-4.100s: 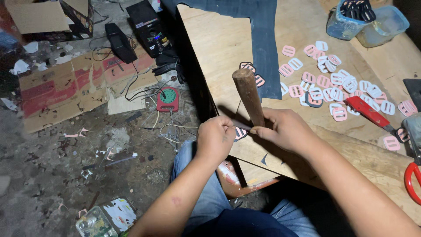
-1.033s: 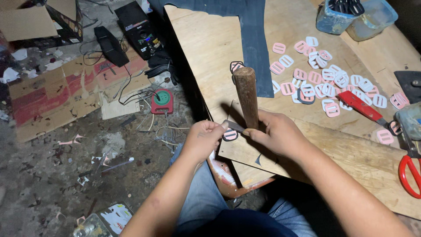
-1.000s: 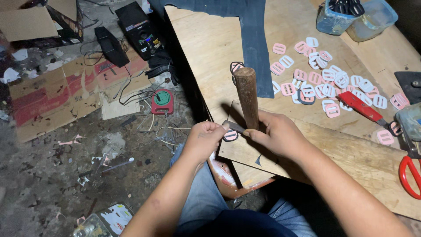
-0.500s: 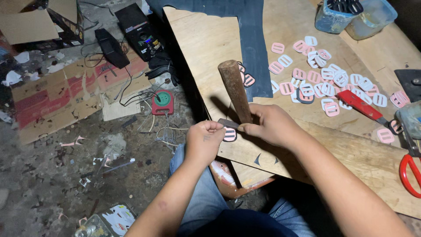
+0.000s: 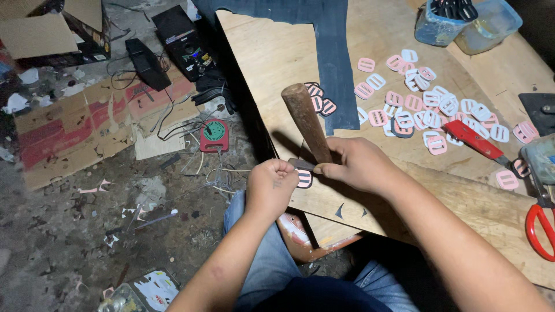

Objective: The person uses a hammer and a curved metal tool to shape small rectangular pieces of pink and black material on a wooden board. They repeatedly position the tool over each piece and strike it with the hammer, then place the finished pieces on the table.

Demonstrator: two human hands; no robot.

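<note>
Moved: wooden handle [image 5: 306, 122] tipped back leftward since a second ago, when it stood nearly upright over the work; butt end now up and left of the hands, metal head [image 5: 302, 164] down low by the fingers.
Unmoved: both hands at the same spot on the near edge of the plywood board [image 5: 266, 63]; small buckle [image 5: 304, 178] still under them.
Right hand [image 5: 358, 164]: closed around the lower end of the handle, close to the head; a short grip, not a full swing hold.
Left hand [image 5: 273, 186]: curled into a loose fist, fingertips pinching at the buckle's edge; exactly what is pinched, not clear.
Buckle: dark with pale pink bars, flat on the board's edge, between the two hands, just below the metal head.
Meaning: likely between light taps, tool rocking over the one piece rather than leaving it.
Around: scatter of pink buckles [image 5: 416, 101] farther up the board; dark blue fabric strip [image 5: 329, 52] beside them; red-handled cutter [image 5: 474, 138] and red scissors [image 5: 540, 228] to the right; red tape measure [image 5: 214, 134] on the floor.
</note>
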